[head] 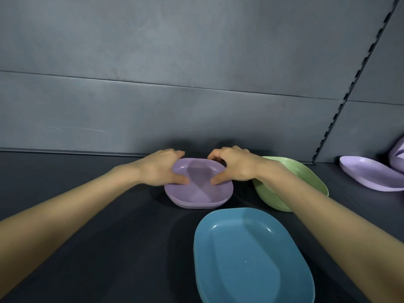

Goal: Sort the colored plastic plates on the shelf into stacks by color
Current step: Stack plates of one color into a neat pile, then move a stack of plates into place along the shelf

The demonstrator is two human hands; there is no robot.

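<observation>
A stack of several purple plates (197,193) sits on the dark shelf near the back wall. My left hand (162,168) grips its left rim, thumb on top and fingers curled round the far edge. My right hand (232,166) grips the right rim the same way. A stack of green plates (306,178) lies to the right, partly hidden by my right forearm. A stack of blue plates (251,256) sits nearest me. Another purple plate (369,174) lies at the far right.
The dark shelf (91,248) stretches bare to the left of the plates. The grey back wall (175,117) stands right behind the purple stack. A slotted upright (341,106) divides the shelf bays on the right. Another purple item (399,156) leans at the right edge.
</observation>
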